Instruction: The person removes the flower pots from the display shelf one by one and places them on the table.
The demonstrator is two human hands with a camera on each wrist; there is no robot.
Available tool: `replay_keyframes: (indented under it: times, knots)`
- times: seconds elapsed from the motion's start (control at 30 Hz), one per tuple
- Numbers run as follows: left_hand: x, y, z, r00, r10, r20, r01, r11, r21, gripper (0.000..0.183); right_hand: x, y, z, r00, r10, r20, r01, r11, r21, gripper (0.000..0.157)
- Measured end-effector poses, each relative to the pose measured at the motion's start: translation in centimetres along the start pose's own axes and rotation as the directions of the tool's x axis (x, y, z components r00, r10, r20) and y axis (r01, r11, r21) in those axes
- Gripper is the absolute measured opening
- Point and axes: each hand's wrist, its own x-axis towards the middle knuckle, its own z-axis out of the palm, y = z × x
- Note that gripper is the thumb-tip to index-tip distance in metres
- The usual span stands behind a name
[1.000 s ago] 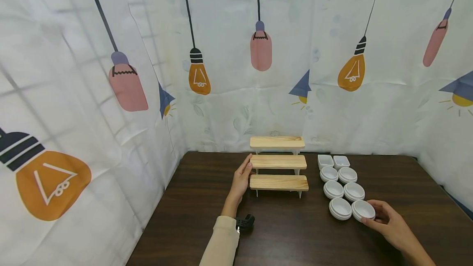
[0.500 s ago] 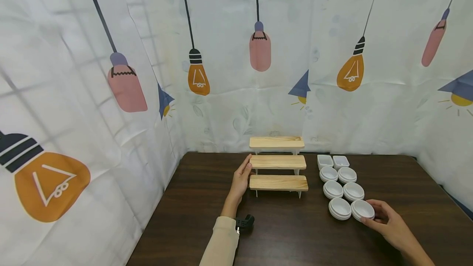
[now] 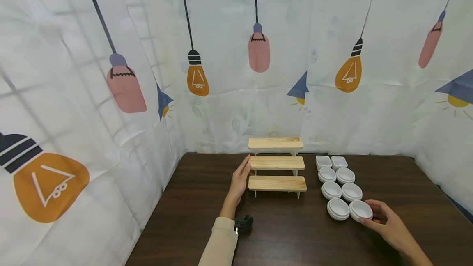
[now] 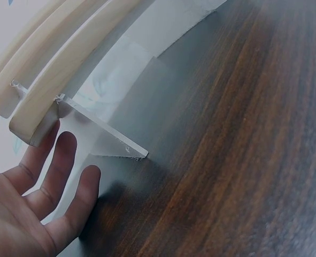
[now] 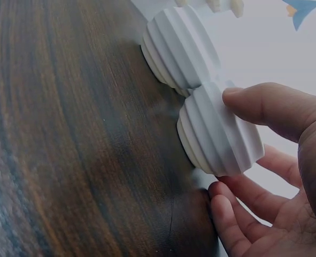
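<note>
A three-tier display stand with pale wooden boards (image 3: 276, 162) and clear side supports (image 4: 107, 131) stands at the back of the table. At its left end is my left hand (image 3: 238, 182), fingertips against the ends of the boards and relaxed fingers beside the clear support. My right hand (image 3: 389, 221) holds the front right stack of small round white bowls (image 3: 360, 209). In the right wrist view the thumb lies on the upper side of this ridged stack (image 5: 219, 131), and the fingers come round its other side. Another bowl stack (image 5: 176, 48) sits close against it.
More stacked white round bowls (image 3: 331, 190) stand in two columns right of the stand. Behind them are two square white dishes (image 3: 339, 162). A dark wood table (image 3: 288, 233) carries everything, with a lamp-printed white curtain (image 3: 221, 122) around it.
The view has shifted very slightly. Both hands, the stand and the bowls keep their places.
</note>
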Motion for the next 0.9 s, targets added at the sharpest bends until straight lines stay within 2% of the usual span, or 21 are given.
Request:
replay_keyframes:
  times: [0.3, 0.43, 0.63, 0.77, 0.9]
  knots:
    - [0.1, 0.1, -0.3, 1.0, -0.002, -0.007, 0.002, 1.0, 0.0, 0.05, 0.3, -0.3, -0.1, 1.0, 0.001, -0.003, -0.001, 1.0, -0.023, 0.06]
    - [0.2, 0.0, -0.4, 1.0, 0.006, -0.007, -0.006, 1.0, 0.008, 0.051, 0.4, -0.5, -0.4, 0.998, -0.017, -0.054, 0.016, 1.0, -0.026, 0.056]
    - [0.3, 0.3, -0.5, 0.999, 0.028, -0.035, -0.027, 0.999, 0.024, 0.051, 0.6, -1.8, -1.2, 0.992, 0.004, -0.128, -0.005, 1.0, -0.006, 0.05]
    - [0.1, 1.1, -1.3, 0.997, 0.011, -0.074, -0.006, 0.998, 0.068, 0.049, 1.2, -2.7, -2.1, 0.989, -0.029, -0.146, 0.025, 0.999, -0.03, 0.043]
    - [-0.5, 2.1, -3.1, 0.991, 0.042, -0.124, -0.013, 0.974, 0.226, 0.045, 2.1, -3.4, -3.1, 0.989, -0.072, -0.131, 0.062, 0.995, -0.075, 0.04]
